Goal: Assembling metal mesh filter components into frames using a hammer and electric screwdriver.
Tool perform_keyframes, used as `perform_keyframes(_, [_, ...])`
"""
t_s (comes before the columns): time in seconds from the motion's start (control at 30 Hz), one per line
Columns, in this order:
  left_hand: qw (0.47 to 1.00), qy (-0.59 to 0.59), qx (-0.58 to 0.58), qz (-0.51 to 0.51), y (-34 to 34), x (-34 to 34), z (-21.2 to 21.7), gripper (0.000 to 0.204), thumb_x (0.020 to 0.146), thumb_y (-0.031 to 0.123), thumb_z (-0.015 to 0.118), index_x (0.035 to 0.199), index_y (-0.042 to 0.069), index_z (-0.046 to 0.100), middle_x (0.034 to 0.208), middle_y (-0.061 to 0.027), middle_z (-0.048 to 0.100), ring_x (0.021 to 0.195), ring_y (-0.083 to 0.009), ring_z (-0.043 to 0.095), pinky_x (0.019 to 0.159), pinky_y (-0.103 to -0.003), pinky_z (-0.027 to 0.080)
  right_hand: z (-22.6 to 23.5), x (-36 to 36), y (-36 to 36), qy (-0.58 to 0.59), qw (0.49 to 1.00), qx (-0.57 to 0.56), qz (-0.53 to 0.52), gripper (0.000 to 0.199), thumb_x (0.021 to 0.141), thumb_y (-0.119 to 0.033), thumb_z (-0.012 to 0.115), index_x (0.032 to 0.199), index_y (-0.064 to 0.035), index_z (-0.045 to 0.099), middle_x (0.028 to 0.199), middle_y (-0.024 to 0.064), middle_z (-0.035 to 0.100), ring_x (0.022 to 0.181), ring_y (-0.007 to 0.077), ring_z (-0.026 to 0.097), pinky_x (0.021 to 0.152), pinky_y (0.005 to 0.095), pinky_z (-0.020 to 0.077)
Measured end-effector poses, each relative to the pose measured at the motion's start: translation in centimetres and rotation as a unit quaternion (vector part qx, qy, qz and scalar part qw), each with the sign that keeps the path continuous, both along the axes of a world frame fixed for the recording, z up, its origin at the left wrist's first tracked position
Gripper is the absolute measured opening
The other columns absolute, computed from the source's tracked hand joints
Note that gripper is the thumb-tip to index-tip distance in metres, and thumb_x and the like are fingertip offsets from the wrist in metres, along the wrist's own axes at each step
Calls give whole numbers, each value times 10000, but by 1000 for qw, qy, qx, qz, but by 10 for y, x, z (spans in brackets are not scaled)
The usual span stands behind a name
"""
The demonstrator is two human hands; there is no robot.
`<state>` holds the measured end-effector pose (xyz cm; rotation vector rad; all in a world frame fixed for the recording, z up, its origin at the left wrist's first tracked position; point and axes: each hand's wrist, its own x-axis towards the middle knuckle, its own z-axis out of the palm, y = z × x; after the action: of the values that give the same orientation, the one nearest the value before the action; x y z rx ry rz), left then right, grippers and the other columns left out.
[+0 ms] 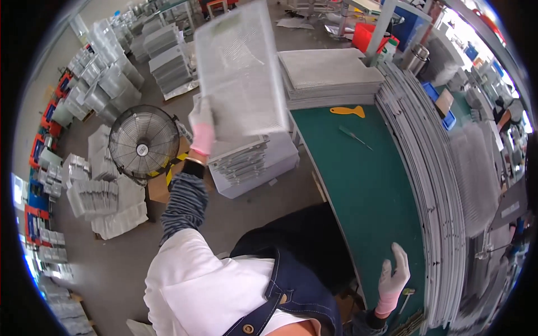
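Observation:
My left hand [202, 126], in a white and pink glove, is closed on the lower left edge of a flat rectangular mesh panel [241, 73]. The panel is raised, slightly blurred, over a white bin [252, 183] with a stack of similar panels [240, 162] in it. To the right, my right hand [394, 279], gloved alike, hovers over the green tabletop [364, 190] with fingers apart and nothing in them. Close by that hand lies a small tool with a pale green head [408, 292]. Farther up the table are a yellow scraper [347, 111] and a thin screwdriver [355, 138].
A pile of mesh sheets [330, 61] sits at the table's far end. Long grey frame strips [428, 190] line its right side. On the floor to the left stand a black fan [143, 144] and wrapped stacks [95, 196]. A steel flask [416, 58] stands behind the strips.

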<state>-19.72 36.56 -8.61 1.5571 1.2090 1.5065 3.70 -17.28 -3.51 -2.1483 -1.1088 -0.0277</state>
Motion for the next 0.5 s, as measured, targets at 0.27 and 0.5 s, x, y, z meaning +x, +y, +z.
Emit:
perform_keyframes(0.27, [836,512,-90,175,52,-90,-125,446,909,449,539,1201,126,642,1123,-249,586,1067,-433,584,898,-513,475,-32,26,-30,10,992,-104,-74,276,914,-85,576,1143,61,620,1104,215,651,1025,329,641,913,369,486])
perform_keyframes(0.5, [869,382,314,-19,86,69,52,367,921,306,613,1160,27,634,1153,-208,607,1055,-359,600,890,-420,495,4,171,-68,-117,943,-13,-312,312,889,-44,566,1189,24,623,1111,221,651,1037,334,629,921,401,481])
